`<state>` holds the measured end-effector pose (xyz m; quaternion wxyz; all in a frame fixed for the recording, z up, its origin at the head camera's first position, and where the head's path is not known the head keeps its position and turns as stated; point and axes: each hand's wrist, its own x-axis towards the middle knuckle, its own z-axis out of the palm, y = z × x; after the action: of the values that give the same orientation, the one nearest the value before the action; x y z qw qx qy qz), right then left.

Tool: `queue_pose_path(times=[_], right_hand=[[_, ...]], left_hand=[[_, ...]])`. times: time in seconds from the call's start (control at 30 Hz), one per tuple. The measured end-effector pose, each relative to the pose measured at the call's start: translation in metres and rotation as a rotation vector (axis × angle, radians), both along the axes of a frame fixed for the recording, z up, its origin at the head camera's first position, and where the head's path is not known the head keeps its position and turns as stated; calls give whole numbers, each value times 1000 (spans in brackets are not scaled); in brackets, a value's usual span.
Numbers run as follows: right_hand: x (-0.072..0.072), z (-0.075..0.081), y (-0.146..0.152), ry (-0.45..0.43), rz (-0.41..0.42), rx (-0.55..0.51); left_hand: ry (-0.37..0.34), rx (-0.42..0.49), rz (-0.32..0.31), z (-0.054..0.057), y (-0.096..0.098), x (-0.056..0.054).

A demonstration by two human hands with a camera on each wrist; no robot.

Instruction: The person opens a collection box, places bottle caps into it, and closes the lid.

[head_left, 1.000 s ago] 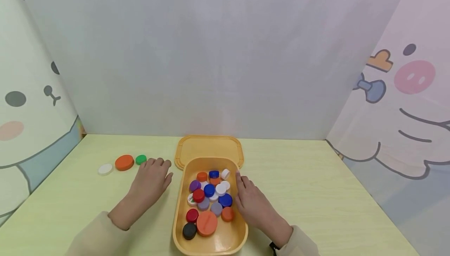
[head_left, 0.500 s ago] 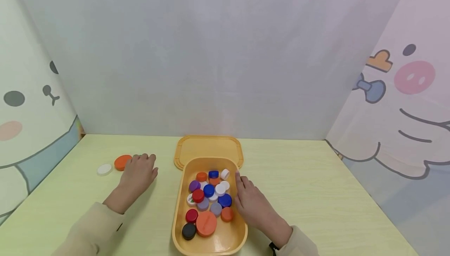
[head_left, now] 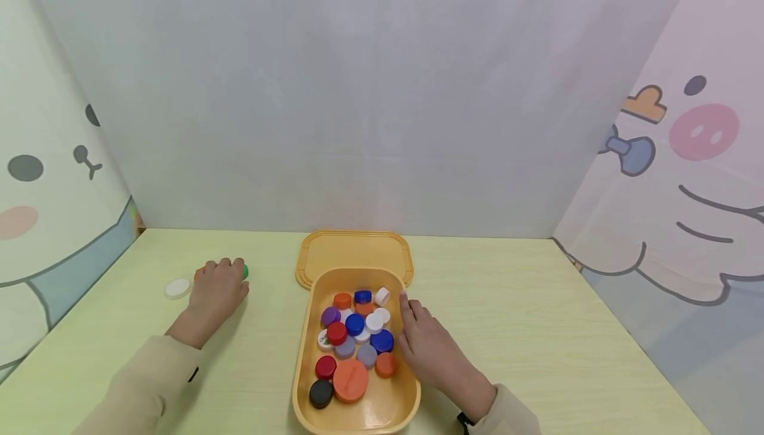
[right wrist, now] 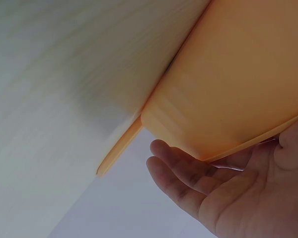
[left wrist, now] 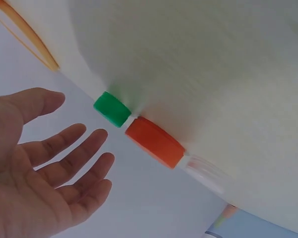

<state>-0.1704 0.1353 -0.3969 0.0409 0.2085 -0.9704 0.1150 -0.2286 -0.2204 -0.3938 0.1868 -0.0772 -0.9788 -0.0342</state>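
My left hand (head_left: 216,291) hovers over the table at the left, near an orange bottle cap (left wrist: 155,142) and a green bottle cap (left wrist: 112,109). Its fingers are spread and loosely bent, and nothing lies between them and the thumb. In the head view this hand covers most of both caps. A white cap (head_left: 177,288) lies just left of them. My right hand (head_left: 434,349) rests along the right rim of an orange-yellow plastic box (head_left: 382,415), its fingers fairly straight. Inside the box are several caps, among them a large orange cap (head_left: 350,380) and a black cap (head_left: 321,393).
The box's flat lid (head_left: 355,249) lies behind it on the pale wooden table (head_left: 567,329). A plain grey curtain (head_left: 382,90) closes off the back. Printed cartoon panels stand at both sides, with a pig (head_left: 704,131) on the right one.
My left hand has moved left, from beside the green cap to over the orange one; the green cap shows again at its right. The right hand and the box have stayed put.
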Motion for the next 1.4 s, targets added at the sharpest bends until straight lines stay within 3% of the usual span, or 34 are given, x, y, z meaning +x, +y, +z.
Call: queue_pose_path(times=[0.33,0.93,1.4], right_hand=[[0,-1,0,-11,1,-3],[1,-2,0,-12,-2,-6],[0,0,0,-15,-1,4]], left_hand=[[-62,2,33,0,-12,-12],[-146,-25,12,-4,-17,-26],[-189,-56,1,-6,-15,-28]])
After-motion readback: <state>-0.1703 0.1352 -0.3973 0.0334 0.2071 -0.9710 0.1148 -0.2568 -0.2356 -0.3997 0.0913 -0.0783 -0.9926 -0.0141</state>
